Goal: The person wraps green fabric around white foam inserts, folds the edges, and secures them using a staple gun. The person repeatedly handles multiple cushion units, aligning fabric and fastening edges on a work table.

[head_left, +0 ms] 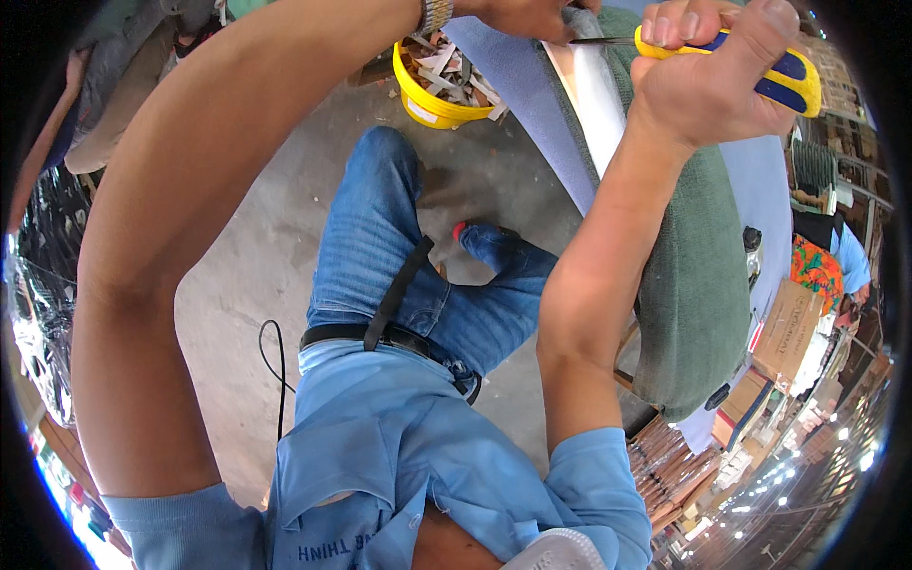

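Tool [705,44] at the pale strip [600,119] edging green upholstery [698,266].
Right hand [698,85] clenches its handle [796,81], presumably for leverage; left hand [534,17] sits beside the tip, perhaps steadying, its grasp unclear.

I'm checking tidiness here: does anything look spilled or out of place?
Mildly: scraps in the yellow bucket poke over its right rim, so it looks overfull. Also, a black strap hangs loose at the belt, across the jeans.

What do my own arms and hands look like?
Your left hand and right hand are ungloved. A metal link band circles the left wrist; the right wrist shows none. Light blue short sleeves leave both forearms uncovered.
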### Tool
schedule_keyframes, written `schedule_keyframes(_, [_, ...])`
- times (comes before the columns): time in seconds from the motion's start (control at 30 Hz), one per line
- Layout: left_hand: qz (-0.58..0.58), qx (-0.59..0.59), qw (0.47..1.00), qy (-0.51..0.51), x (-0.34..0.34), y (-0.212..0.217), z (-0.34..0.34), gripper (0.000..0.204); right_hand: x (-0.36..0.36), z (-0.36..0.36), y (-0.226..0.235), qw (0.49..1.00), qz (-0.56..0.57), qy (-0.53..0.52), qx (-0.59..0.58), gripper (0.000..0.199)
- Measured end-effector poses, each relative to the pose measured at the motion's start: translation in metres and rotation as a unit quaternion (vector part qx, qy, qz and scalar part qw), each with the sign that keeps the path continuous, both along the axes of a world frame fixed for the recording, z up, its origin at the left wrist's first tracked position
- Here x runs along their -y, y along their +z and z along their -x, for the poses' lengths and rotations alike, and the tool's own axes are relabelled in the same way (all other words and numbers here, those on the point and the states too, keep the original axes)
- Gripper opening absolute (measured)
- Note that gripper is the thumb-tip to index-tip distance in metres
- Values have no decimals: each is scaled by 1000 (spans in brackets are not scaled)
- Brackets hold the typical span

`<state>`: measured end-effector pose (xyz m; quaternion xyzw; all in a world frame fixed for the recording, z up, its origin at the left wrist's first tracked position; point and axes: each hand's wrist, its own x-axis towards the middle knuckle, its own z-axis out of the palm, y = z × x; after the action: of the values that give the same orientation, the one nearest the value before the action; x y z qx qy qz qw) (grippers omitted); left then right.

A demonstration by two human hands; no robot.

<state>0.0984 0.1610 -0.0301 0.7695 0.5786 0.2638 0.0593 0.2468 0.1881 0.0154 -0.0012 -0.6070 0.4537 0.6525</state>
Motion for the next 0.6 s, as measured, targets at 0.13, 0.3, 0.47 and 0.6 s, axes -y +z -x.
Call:
schedule_keyframes(0.13, [-28, 29, 999, -9, -8, -8, -4, 19, -8, 8, 1, 999, 13, -43, 0, 36])
schedule_keyframes(0.3, [40, 11, 999, 34, -2, -2, -4, 21, -12, 22, 14, 994, 90, -60, 36, 32])
schedule_keyframes(0.47, [25, 25, 999, 3, -4, -7, 2, 23, -30, 31, 17, 985, 135, -83, 74, 37])
schedule_keyframes(0.6, [33, 50, 998, -10, -2, -5, 2, 22, -47, 37, 16, 971, 183, -101, 115, 40])
